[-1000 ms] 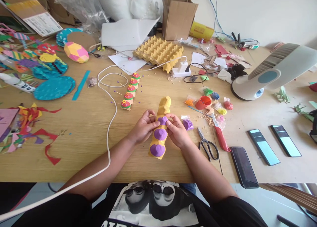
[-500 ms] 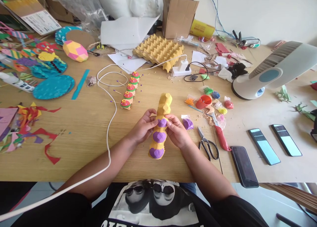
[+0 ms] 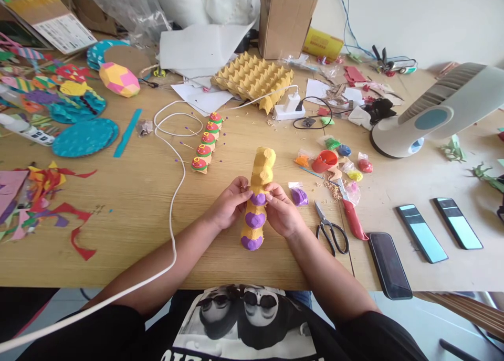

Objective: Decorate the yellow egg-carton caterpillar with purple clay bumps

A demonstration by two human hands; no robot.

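yellow egg-tray strip [image 3: 257,209]: single row of bumps, rough edges, long axis running near to far, far end slightly right. three near bumps carry smooth purple caps [image 3: 255,220]; far bumps [image 3: 264,169] bare yellow. caps dome-shaped, yellow showing between them. pinched from both sides around the third cap, bump side up, over the wooden tabletop [image 3: 134,209]. can't tell if near end touches down.

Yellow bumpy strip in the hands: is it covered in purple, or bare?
Partly covered: the strip has three purple bumps, while its far end shows bare yellow.
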